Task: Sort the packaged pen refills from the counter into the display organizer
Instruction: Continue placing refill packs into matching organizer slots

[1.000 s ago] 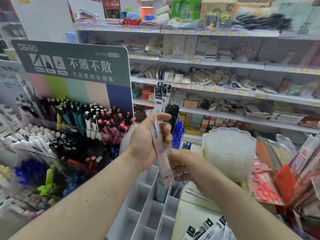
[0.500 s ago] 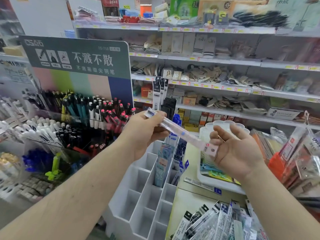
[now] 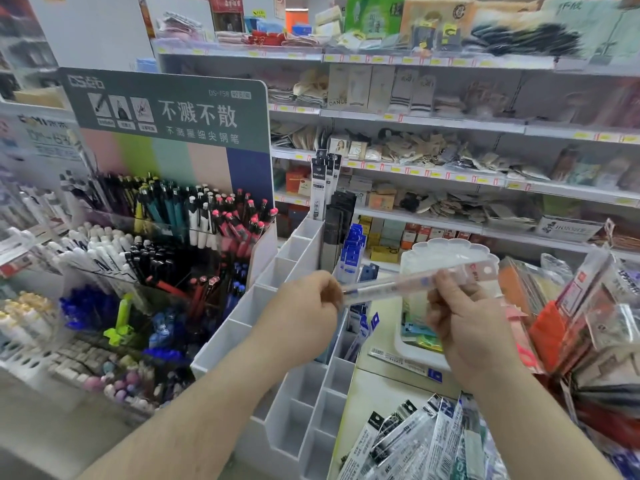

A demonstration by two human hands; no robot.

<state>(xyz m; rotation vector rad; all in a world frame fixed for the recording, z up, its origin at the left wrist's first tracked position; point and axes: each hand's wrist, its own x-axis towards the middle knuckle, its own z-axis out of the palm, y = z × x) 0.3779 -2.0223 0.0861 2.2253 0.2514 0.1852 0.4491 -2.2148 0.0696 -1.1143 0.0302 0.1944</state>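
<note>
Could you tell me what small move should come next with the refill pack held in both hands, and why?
Probably lower the refill pack, gripped level by the left hand and right hand, into an empty organizer compartment directly beneath it.

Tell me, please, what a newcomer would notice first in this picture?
First, the clear refill packet held almost level at the centre, the left hand gripping one end and the right hand the other. Below stands the white display organizer, and to the left the green pen display sign above racks of pens.
</note>
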